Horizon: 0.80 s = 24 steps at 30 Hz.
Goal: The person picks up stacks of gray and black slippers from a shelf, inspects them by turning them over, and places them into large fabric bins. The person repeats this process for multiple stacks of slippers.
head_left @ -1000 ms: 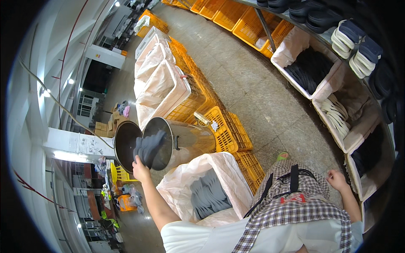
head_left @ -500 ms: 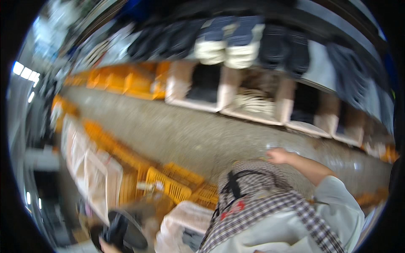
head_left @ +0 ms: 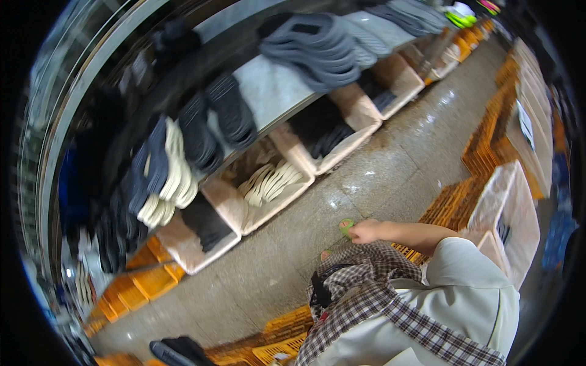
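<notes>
Over the wet floor, past my checked apron (head_left: pixel 381 259), my right hand (head_left: pixel 365 232) hangs with its fingers curled in and nothing visible in them. It appears just beside my foot in a green sandal (head_left: pixel 347 227). A black sole-like piece of footwear (head_left: pixel 180 352) juts up at the lower edge, left of the middle. My left hand is out of the picture, so its grip on that piece does not show. On the bench ahead lie stacks of shoe soles: grey ones (head_left: pixel 317 52), black ones (head_left: pixel 231 113) and navy-and-cream ones (head_left: pixel 174 165).
White-lined bins stand under the bench, one holding cream soles (head_left: pixel 271 183), another black pieces (head_left: pixel 329 137). Orange crates (head_left: pixel 131 287) continue at the left. Stacked orange crates (head_left: pixel 488 137) and a white-lined bin (head_left: pixel 510 183) border the right side of the aisle (head_left: pixel 378 177).
My view has swung to the right along the aisle. My left hand, earlier seen at the lower left on the black footwear, has left the picture; the right hand stays low and closed.
</notes>
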Each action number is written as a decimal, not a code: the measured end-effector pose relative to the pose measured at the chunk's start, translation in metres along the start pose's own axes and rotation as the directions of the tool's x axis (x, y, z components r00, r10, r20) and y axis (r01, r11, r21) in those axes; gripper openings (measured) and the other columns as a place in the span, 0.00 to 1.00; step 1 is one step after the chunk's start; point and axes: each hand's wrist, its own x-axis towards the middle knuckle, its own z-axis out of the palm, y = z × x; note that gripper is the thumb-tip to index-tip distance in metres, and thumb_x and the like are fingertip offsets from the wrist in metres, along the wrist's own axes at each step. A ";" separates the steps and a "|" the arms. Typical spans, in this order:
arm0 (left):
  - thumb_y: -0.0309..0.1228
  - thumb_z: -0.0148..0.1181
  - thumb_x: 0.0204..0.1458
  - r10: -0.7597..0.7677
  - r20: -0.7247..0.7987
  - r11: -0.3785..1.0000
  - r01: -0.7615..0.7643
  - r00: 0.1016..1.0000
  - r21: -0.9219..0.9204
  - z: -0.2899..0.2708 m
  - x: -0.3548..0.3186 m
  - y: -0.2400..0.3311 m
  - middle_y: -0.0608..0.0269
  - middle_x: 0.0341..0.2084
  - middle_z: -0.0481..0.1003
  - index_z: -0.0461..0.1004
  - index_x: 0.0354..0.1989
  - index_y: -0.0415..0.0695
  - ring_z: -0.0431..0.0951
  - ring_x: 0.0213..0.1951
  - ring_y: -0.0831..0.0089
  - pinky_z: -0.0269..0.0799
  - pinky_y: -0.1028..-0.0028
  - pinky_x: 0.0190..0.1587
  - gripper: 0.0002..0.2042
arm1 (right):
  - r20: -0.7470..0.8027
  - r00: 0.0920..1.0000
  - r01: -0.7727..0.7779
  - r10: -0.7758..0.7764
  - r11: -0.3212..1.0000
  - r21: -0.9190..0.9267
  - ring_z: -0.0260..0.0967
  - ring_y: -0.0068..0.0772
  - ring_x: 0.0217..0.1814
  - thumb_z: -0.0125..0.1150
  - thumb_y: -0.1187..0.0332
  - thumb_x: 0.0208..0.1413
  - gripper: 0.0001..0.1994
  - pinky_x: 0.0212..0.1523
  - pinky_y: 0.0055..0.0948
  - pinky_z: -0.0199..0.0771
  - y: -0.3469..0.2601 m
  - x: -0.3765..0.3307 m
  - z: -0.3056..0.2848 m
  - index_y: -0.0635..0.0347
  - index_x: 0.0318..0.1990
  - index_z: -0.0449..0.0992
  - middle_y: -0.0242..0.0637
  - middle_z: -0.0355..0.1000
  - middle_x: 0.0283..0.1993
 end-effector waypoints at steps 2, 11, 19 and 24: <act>0.33 0.57 0.49 -0.007 0.096 0.993 0.018 0.995 -0.115 0.014 0.022 0.071 0.53 0.40 0.76 0.72 0.47 0.40 0.78 0.36 0.56 0.77 0.60 0.34 0.17 | -0.031 0.998 -0.055 0.056 0.998 0.033 0.71 0.46 0.44 0.53 0.56 0.52 0.17 0.43 0.43 0.70 0.015 -0.025 0.011 0.56 0.44 0.71 0.45 0.72 0.40; 0.24 0.62 0.47 0.123 0.732 0.992 -0.110 0.671 -0.066 0.413 -0.208 0.068 0.51 0.50 0.68 0.56 0.57 0.51 0.72 0.46 0.46 0.74 0.41 0.37 0.29 | -0.240 0.870 -0.326 0.430 0.869 0.372 0.70 0.46 0.46 0.54 0.57 0.50 0.17 0.45 0.42 0.70 0.087 -0.136 0.065 0.56 0.45 0.73 0.45 0.72 0.42; 0.21 0.61 0.47 0.080 0.908 0.939 -0.337 0.411 0.069 0.628 -0.508 -0.064 0.52 0.56 0.60 0.52 0.60 0.57 0.66 0.52 0.49 0.70 0.40 0.40 0.34 | -0.293 0.720 -0.192 0.629 0.586 0.787 0.70 0.47 0.45 0.55 0.59 0.51 0.17 0.45 0.40 0.70 0.171 -0.193 0.097 0.60 0.44 0.73 0.46 0.72 0.42; 0.25 0.60 0.49 0.205 0.937 0.751 -0.659 0.285 0.036 0.753 -0.630 -0.143 0.56 0.59 0.59 0.49 0.64 0.59 0.63 0.54 0.51 0.63 0.43 0.46 0.35 | -0.140 0.549 -0.117 0.824 0.242 0.963 0.72 0.43 0.43 0.56 0.60 0.51 0.16 0.43 0.37 0.71 0.234 -0.223 0.110 0.61 0.44 0.73 0.45 0.73 0.41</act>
